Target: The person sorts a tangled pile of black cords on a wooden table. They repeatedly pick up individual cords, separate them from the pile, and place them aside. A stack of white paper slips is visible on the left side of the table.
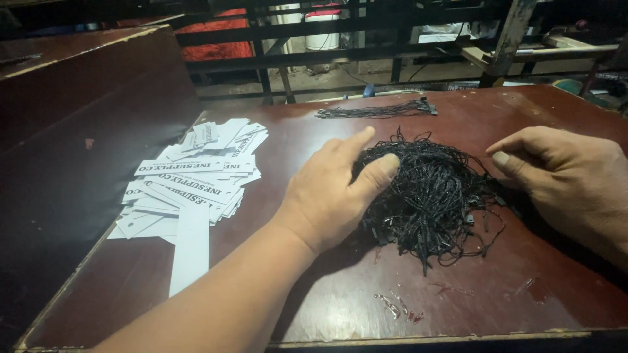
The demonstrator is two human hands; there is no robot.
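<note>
Left hand (330,196), fingers loosely spread, rests on black string tangle (432,189) mid-frame. Right hand (569,180) fingers curled, pinching strands at its right edge. Bare bench (471,294) along bottom; white tags (190,183) left.

Glossy dark-red wooden table (458,287), matt black string tangle (432,196), smooth white paper tags (190,189).
</note>
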